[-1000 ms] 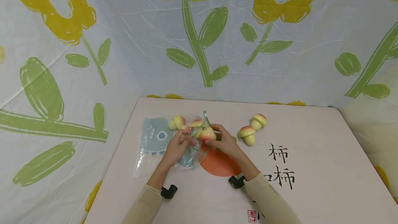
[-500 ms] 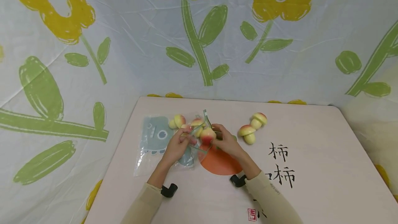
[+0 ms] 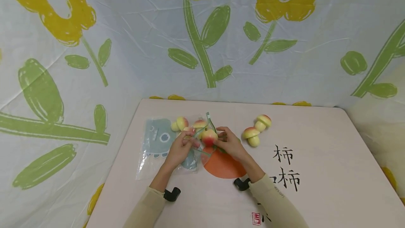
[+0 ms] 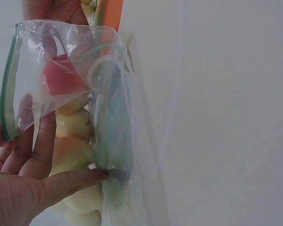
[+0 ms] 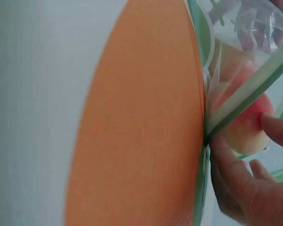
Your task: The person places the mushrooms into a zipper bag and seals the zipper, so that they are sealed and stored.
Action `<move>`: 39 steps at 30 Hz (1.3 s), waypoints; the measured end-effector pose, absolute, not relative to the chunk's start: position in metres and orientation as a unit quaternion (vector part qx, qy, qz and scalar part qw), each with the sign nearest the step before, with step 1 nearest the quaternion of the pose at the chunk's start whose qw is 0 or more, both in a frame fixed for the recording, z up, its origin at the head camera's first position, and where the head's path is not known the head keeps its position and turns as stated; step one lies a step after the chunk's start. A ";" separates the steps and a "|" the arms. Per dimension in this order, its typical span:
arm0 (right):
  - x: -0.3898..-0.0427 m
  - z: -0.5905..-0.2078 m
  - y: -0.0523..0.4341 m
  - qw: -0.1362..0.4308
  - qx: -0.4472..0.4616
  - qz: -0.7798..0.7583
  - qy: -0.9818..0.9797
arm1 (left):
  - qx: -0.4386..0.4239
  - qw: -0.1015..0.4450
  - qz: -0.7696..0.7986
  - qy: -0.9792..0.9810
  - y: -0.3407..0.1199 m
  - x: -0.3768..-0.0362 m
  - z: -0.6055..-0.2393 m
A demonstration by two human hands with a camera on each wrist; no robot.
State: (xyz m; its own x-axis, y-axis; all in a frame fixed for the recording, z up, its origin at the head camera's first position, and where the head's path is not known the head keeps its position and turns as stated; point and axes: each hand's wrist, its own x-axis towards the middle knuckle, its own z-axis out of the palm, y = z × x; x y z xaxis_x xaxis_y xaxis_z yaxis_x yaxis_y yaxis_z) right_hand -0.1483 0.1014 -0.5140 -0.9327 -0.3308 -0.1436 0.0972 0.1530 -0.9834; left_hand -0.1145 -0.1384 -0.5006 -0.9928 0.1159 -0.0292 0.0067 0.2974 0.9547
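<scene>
- Nearest the viewer, two cream sleeves reach forward over a pale pink desk [image 3: 316, 150] with rounded corners; a small red stamp mark [image 3: 256, 219] is printed at the near edge.
- A large flat orange circle [image 3: 221, 166] is printed on the desk between the wrists, and black brush characters [image 3: 286, 170] sit to its right.
- The left hand [image 3: 178, 150] has its fingers [image 4: 42, 141] curled round the near lip of a clear plastic bag [image 3: 158, 150], pinching the thin film by its green zip strip.
- The bag is soft, glossy and crinkled, with a blue-grey cartoon print; it lies flat on the desk with its long axis running left to right and its open mouth turned toward the right hand.
- The right hand [image 3: 229, 143] grips a toy mushroom [image 3: 209, 137] at the bag's mouth, fingers [image 5: 273, 125] closed on its smooth, rounded red-and-yellow cap; the wrist view shows it partly behind the green strip.
- More toy mushrooms [image 3: 181, 124] lie inside the bag, just beyond the left hand.
- Two loose mushrooms [image 3: 257, 130] lie touching on the bare desk, to the right of the right hand.
- Beyond the desk hangs a wrinkled white cloth [image 3: 126, 45] printed with big yellow flowers and green stems.
</scene>
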 end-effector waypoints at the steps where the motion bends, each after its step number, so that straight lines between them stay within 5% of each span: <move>1: -0.148 -0.514 0.101 0.165 -0.073 -0.645 0.743 | 0.036 0.045 0.590 0.805 -0.138 -0.115 -0.501; 14: -0.148 -0.512 0.098 0.166 -0.034 -0.678 0.716 | 0.036 0.041 0.598 0.800 -0.137 -0.116 -0.503; 39: -0.144 -0.507 0.097 0.197 -0.098 -0.706 0.673 | 0.051 0.027 0.584 0.809 -0.140 -0.118 -0.503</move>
